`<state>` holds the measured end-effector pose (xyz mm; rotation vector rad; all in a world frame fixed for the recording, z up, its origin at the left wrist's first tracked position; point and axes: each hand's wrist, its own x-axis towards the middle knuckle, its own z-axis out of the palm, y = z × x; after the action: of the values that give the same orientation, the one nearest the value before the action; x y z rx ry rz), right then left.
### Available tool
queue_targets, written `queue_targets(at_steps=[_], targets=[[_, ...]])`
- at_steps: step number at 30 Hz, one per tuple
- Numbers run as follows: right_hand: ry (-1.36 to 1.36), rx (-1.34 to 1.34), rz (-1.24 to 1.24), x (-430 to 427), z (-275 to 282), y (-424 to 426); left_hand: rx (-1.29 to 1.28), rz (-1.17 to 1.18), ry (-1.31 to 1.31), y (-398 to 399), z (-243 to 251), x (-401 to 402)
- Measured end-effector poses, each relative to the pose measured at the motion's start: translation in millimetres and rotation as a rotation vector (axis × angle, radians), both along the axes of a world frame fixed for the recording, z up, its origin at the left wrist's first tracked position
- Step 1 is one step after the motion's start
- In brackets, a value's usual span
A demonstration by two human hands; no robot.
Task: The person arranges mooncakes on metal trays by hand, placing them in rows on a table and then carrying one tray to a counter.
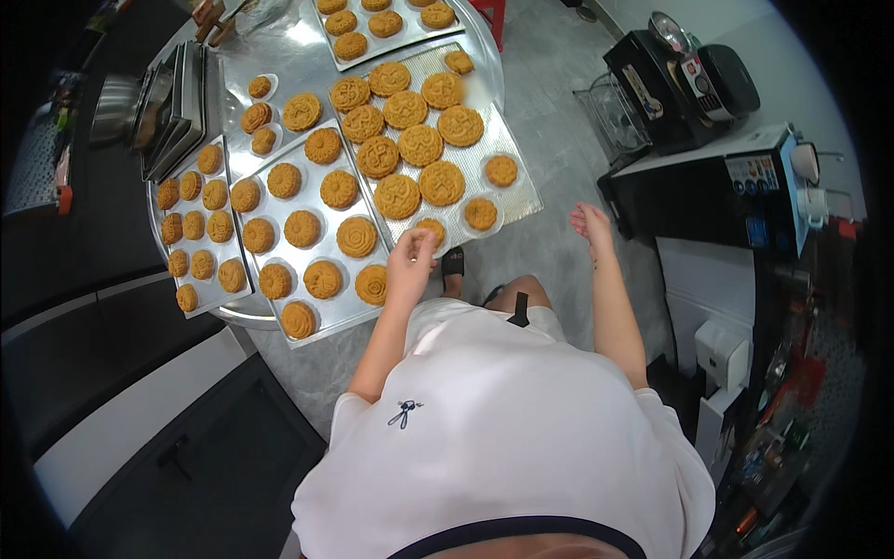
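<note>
My left hand [413, 257] is at the near edge of a perforated metal tray [517, 189], its fingers at a small mooncake [430, 232] on a round clear liner; whether they grip the cake or the liner cannot be told. Two more small mooncakes, one in the corner [480, 214] and one above it [501, 170], lie on liners beside large round mooncakes [441, 183]. Away from the trays, my right hand [592, 225] hangs over the floor with its fingers apart, holding nothing. Left of the perforated tray, a plain metal tray [335, 328] bears several flower-patterned mooncakes [302, 228].
The round metal table [244, 320] also bears a tray of small mooncakes [202, 265], another tray at the far side [391, 49], stacked pans [183, 115] and loose mooncakes [302, 112]. A black cabinet [705, 202] with appliances stands at right, and a red stool [497, 21] behind the table.
</note>
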<state>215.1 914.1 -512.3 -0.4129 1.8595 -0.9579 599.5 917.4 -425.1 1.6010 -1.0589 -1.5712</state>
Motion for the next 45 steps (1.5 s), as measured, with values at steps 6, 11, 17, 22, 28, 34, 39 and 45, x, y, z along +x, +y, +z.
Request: queue_targets(at_steps=[6,11,17,22,28,34,39,45], targets=[[0.356,-0.171,0.462,-53,-17,-132,-0.076,0.388,-0.034,-12,-4,-15],[0.658,-0.360,0.935,-7,20,-262,-0.142,0.758,-0.115,-2,-5,-63],[0.755,-0.396,1.115,90,43,-347,-0.062,0.970,-0.191,12,14,-171],[0.883,-0.370,1.238,122,43,-388,-0.010,1.118,-0.304,21,6,-223],[0.995,-0.452,1.384,144,47,-391,0.044,1.113,-0.370,3,1,-237],[0.973,-0.579,1.499,152,40,-413,0.114,1.079,-0.577,-29,0,-252],[0.758,-0.811,1.690,148,29,-433,0.284,1.287,-0.531,-56,-1,-275],[0.554,-1.057,1.921,155,40,-456,0.413,1.319,-0.708,-112,6,-305]])
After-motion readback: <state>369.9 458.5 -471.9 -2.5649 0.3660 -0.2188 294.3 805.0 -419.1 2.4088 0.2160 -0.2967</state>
